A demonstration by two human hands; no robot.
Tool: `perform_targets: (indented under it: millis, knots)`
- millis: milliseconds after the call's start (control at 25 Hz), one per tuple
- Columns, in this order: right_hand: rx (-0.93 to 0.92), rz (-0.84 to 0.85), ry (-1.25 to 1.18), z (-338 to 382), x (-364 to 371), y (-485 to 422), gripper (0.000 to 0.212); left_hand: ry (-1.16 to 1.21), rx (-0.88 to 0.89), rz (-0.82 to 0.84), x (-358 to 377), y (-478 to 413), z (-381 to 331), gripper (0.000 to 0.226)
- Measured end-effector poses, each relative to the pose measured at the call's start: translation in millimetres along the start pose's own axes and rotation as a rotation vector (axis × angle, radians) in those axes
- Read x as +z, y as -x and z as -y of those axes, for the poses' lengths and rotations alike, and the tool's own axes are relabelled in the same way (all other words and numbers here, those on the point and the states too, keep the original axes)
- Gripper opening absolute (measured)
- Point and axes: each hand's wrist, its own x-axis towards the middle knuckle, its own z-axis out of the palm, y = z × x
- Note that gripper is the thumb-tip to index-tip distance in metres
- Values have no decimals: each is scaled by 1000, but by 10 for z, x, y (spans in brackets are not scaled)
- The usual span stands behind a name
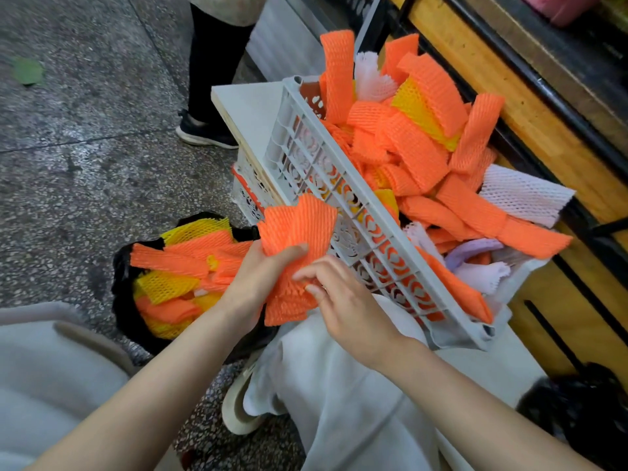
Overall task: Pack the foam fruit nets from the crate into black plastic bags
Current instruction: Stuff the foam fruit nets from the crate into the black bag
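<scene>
Orange foam mesh nets in a fanned bunch are being gripped by the left hand, the thumb being pressed across the front and the fingers being curled behind. The bunch is being held just outside the grey lattice plastic crate, above and beside the open black plastic bag. The right hand is being kept half open, its bent fingertips being rested against the lower part of the bunch; whether a net is being pinched cannot be told. Loose orange, yellow and white foam nets are being carried heaped in the tilted crate. Orange and yellow nets are being held in the bag on the speckled stone floor. A wooden counter front is being touched by the crate's far side.
</scene>
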Motion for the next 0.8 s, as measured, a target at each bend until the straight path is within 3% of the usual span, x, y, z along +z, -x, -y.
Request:
perform_targets:
  millis: [80, 160, 320, 480, 600, 800]
  knots:
    - [82, 48, -90, 10, 15, 5, 19, -109, 47, -98, -62, 20, 41, 21]
    - [211, -17, -149, -16, 55, -22, 25, -102, 41, -125, -124, 28, 72, 35]
    - [406, -144, -122, -52, 146, -140, 43, -89, 29, -46, -181, 67, 123, 44]
    - [400, -69, -101, -3, 189, -177, 41, -65, 30, -4, -221, 103, 200, 64]
    - [325, -26, -69, 9, 61, -134, 37, -125, 63, -78, -170, 120, 197, 54]
    - [242, -390, 69, -244, -585, -106, 34, -139, 132, -87, 35, 75, 79, 47]
